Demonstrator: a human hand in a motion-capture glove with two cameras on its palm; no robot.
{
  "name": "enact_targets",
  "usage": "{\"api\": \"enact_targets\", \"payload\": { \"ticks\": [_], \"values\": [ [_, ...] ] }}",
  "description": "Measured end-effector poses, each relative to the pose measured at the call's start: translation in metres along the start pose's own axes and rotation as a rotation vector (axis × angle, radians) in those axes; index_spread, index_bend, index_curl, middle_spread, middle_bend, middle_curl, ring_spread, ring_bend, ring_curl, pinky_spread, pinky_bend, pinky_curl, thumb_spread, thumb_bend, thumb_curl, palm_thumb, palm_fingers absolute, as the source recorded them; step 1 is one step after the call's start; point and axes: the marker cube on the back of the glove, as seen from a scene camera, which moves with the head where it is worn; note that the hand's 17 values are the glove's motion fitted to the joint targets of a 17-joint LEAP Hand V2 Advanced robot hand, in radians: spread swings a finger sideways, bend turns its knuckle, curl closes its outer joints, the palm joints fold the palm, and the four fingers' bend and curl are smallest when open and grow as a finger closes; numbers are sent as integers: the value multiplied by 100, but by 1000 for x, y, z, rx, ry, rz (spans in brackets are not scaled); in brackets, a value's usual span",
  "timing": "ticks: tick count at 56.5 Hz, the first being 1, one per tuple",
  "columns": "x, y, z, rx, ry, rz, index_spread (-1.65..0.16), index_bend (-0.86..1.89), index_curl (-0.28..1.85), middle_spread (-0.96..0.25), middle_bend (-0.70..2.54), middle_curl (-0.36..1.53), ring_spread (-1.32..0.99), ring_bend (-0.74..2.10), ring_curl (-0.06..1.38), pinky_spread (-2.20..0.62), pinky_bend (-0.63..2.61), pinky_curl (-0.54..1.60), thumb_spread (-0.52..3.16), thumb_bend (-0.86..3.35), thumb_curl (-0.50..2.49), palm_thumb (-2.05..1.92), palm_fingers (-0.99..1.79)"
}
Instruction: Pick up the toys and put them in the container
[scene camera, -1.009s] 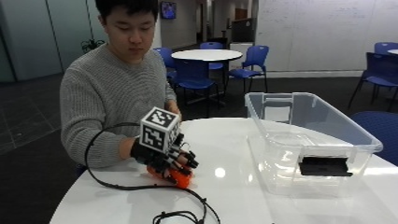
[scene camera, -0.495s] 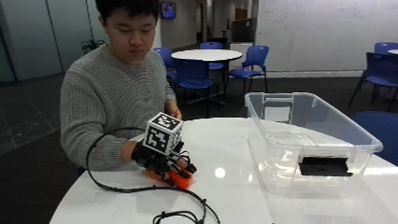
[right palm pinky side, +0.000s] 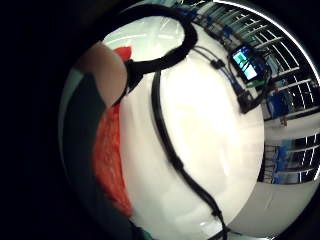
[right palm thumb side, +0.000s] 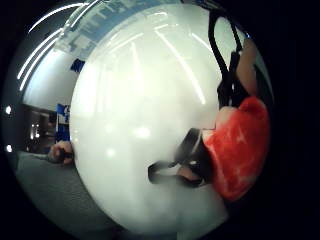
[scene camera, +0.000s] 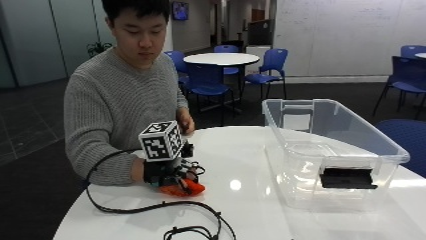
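An orange-red soft toy (scene camera: 183, 189) lies on the white round table (scene camera: 253, 160), near its edge in front of the person. My gloved right hand (scene camera: 166, 172) rests over the toy with its fingers curled round it. In the thumb side palm view the toy (right palm thumb side: 237, 150) sits against the palm beside the strapped fingers. The little finger side palm view shows the toy (right palm pinky side: 107, 160) along the hand's side, just above the tabletop. The clear plastic container (scene camera: 293, 175) stands open to the right of the hand, well apart from it, and looks empty.
A black cable (scene camera: 193, 231) loops over the table in front of the hand. The person's bare left hand (scene camera: 186, 125) rests at the table's far edge. Blue chairs and another round table (scene camera: 219, 59) stand behind.
The gloved hand has shifted slightly left, toward the person, staying low over the orange-red toy. The container has not moved.
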Motion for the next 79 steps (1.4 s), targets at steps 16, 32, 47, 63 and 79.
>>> {"api": "enact_targets", "payload": {
  "ticks": [16, 32, 47, 63, 79],
  "values": [
    [11, -13, -10, 55, -178, 31, -27, 85, 87, -30, 93, 59, -60, 76, 38, -23, 58, 31, 109, 16, 68, 60, 86],
    [-38, -76, -162, 228, -144, -223, -20, 93, 103, -28, 103, 72, -66, 86, 48, -26, 73, 37, 97, 15, 84, 60, 73],
    [-82, -159, -221, 222, -176, -266, -15, 98, 112, -27, 107, 81, -67, 90, 55, -26, 83, 40, 91, 13, 97, 58, 66],
    [-163, -293, -172, 106, -140, -183, -11, 100, 115, -27, 109, 87, -68, 91, 62, -26, 89, 41, 88, 12, 108, 56, 60],
    [-196, -411, -115, -45, -45, -159, -10, 100, 117, -28, 107, 90, -69, 90, 66, -24, 94, 41, 88, 10, 117, 54, 51]
  ]
}}
